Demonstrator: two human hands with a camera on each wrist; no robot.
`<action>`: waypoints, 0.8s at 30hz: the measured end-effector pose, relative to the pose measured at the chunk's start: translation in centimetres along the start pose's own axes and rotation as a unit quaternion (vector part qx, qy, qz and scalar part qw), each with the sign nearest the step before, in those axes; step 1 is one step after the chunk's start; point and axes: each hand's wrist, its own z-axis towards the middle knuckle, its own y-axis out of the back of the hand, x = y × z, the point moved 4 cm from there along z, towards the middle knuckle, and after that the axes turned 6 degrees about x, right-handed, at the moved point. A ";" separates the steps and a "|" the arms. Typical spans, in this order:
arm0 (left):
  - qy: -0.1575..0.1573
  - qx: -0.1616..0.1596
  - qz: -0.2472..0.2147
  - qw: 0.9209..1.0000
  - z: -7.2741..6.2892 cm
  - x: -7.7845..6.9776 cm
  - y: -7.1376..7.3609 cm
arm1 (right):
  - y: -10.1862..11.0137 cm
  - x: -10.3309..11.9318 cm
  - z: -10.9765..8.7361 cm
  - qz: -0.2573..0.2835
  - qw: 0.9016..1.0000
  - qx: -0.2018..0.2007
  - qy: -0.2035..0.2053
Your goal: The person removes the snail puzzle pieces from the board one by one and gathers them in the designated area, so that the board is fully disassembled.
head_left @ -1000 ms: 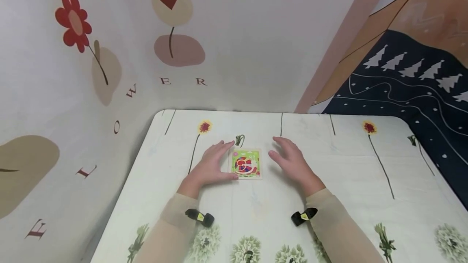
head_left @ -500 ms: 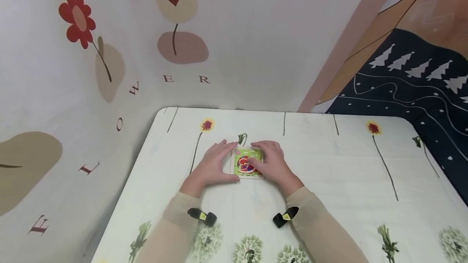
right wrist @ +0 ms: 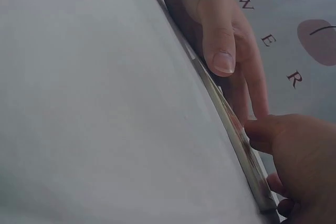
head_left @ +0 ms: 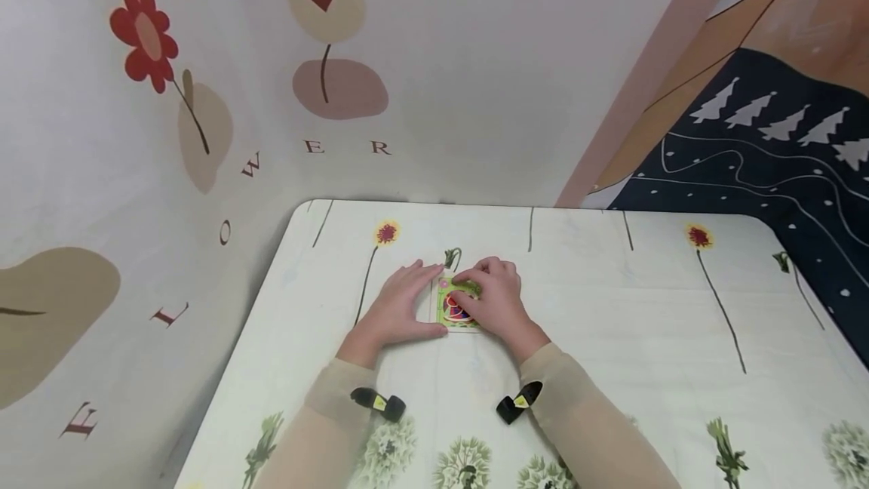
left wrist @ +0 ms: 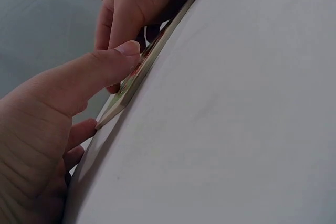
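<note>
A small square wooden puzzle board (head_left: 443, 317) lies flat on the table. Its picture is green with a red and blue round figure, like a snail. My left hand (head_left: 392, 309) holds the left side of it, thumb at the near edge and fingers at the far left corner. Bent over its right half is my right hand (head_left: 498, 303), thumb and index tips low over the picture, other fingers curled in. In the left wrist view the right hand (left wrist: 139, 11) overlaps the board (left wrist: 137, 81). I cannot tell whether the right fingers pinch a piece.
A white cloth printed with flowers covers the table (head_left: 631, 308). Behind it hangs a pale curtain (head_left: 462, 134) with flower prints and letters. A dark cloth (head_left: 733, 149) with white trees hangs at the right. Black wrist cameras sit on both sleeves.
My right hand has moved left from beside the puzzle board to over its right half, and its fingers have curled in. The left hand has stayed at the board's left side.
</note>
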 end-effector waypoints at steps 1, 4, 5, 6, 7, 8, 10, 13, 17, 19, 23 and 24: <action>-0.001 -0.001 0.000 1.000 0.0 0.0 0.0 | -0.1 0.0 0.1 -0.001 1.000 0.001 -0.001; -0.005 -0.002 -0.001 1.000 0.0 -0.1 0.1 | -0.2 0.2 0.2 -0.004 1.000 -0.002 -0.001; -0.007 -0.002 -0.002 1.000 0.0 -0.1 0.1 | -0.2 0.2 0.3 -0.006 1.000 -0.001 -0.003; -0.007 -0.002 -0.002 1.000 0.0 -0.1 0.1 | -0.2 0.3 0.3 -0.009 1.000 0.001 -0.004; -0.010 -0.002 -0.001 1.000 0.0 -0.2 0.1 | -0.3 0.3 0.4 -0.013 1.000 0.005 -0.008; -0.013 -0.003 -0.001 1.000 0.0 -0.2 0.1 | -0.3 0.3 0.5 -0.018 1.000 0.008 -0.011; -0.017 -0.003 0.001 1.000 0.0 -0.2 0.1 | -0.4 0.3 0.6 -0.027 0.999 0.018 -0.016; -0.020 -0.002 0.003 1.000 0.0 -0.2 0.1 | -0.3 0.4 0.7 -0.038 0.999 0.031 -0.021; -0.017 0.001 0.005 1.000 0.0 -0.2 0.1 | 0.0 0.6 0.7 -0.049 0.997 0.053 -0.032; -0.016 0.000 0.006 1.000 0.0 -0.1 0.1 | 0.1 0.7 0.7 -0.053 0.996 0.065 -0.040; -0.013 0.000 0.010 1.000 0.1 0.1 0.0 | 0.2 0.9 0.8 -0.052 0.994 0.078 -0.050; -0.013 -0.001 0.011 1.000 0.1 0.1 -0.1 | 0.2 0.9 0.8 -0.050 0.994 0.078 -0.051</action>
